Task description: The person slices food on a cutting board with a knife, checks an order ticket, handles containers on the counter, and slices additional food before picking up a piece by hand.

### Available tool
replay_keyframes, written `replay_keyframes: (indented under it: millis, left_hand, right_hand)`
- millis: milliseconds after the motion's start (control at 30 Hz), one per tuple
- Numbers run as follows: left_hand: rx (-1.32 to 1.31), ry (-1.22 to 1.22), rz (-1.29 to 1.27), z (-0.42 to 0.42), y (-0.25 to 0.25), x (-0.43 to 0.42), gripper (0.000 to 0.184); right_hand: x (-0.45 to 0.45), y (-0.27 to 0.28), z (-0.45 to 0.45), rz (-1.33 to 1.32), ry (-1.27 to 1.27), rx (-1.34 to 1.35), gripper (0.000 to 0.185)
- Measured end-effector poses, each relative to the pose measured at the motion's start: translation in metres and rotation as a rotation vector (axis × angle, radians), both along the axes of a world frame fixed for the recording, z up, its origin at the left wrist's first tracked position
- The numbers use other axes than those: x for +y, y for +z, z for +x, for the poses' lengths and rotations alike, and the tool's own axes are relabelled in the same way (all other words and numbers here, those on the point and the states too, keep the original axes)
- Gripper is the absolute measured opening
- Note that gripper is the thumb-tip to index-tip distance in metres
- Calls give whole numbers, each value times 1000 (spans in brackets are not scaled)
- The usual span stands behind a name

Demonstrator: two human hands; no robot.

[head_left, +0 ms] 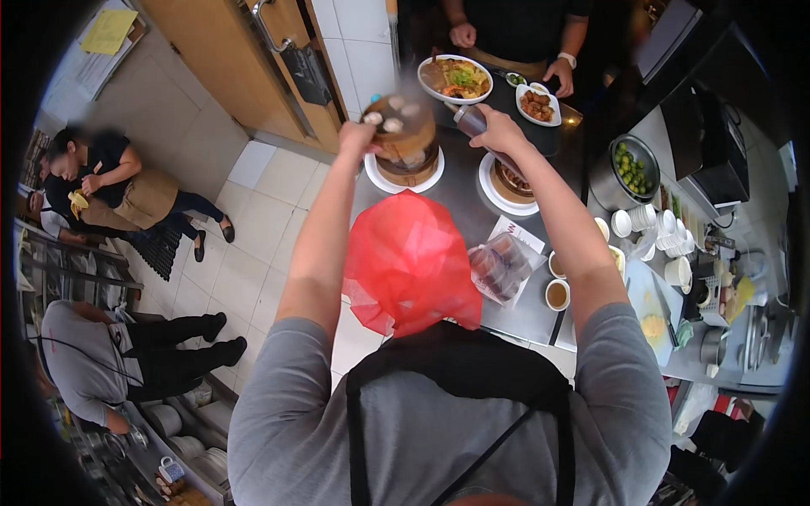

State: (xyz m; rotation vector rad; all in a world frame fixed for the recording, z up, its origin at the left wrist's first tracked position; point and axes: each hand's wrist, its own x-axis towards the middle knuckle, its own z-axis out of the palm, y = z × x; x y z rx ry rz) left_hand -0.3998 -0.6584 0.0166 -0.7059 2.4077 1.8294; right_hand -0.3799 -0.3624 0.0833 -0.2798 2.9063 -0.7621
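Note:
My left hand [357,137] grips the side of a round bamboo steamer basket [403,143], with several pale balls near its top and steam above. The basket stands over a white plate [375,174]. In my right hand [499,131] is a dark bottle [471,121], tilted, its narrow tip toward the basket. Below that hand, a second bamboo steamer [511,187] with brown food sits on another white plate [493,199], partly hidden by the bottle and forearm.
Across the counter a person [523,25] stands behind a tray with an oval dish [456,79] and a meat dish [537,105]. Sauce cups [558,294], a plastic packet [499,268] and a pot of green fruit [625,171] lie nearer. Several people stand left.

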Motion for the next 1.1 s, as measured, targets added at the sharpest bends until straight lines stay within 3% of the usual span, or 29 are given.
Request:
replay_keyframes:
  millis: [67,200,333,400,533,633,767,1000,1100]
  left_hand:
    - [10,29,105,-12,17,-21,29]
    - [73,18,46,-16,47,-48,26]
    - [38,-62,28,-9,52,-50,30]
    - [17,-50,-12,0,44,-39,24]
    - [-4,-108,39,4,14,-27,31]
    - [-45,-177,92,3,-14,-15,38]
    - [31,-141,44,1,-51,-1,36]
    - [-150,-267,-83,6,-31,-7,54]
    - [-211,-335,130,6,-34,-10,59]
  right_hand:
    - [-6,-8,6,271,118,123,67]
    - [-29,-30,12,583,284,177,53]
    - [-49,-48,6,565,300,203,52]
    - [-53,-48,1,488,212,147,53]
    - [-34,-38,3,245,78,-2,65]
    - [-5,-38,7,-113,-54,-50,95]
    - [19,-18,35,-222,-80,112,93]
    - [49,20,89,-380,-139,146,84]
    - [65,22,106,-455,-164,189,81]
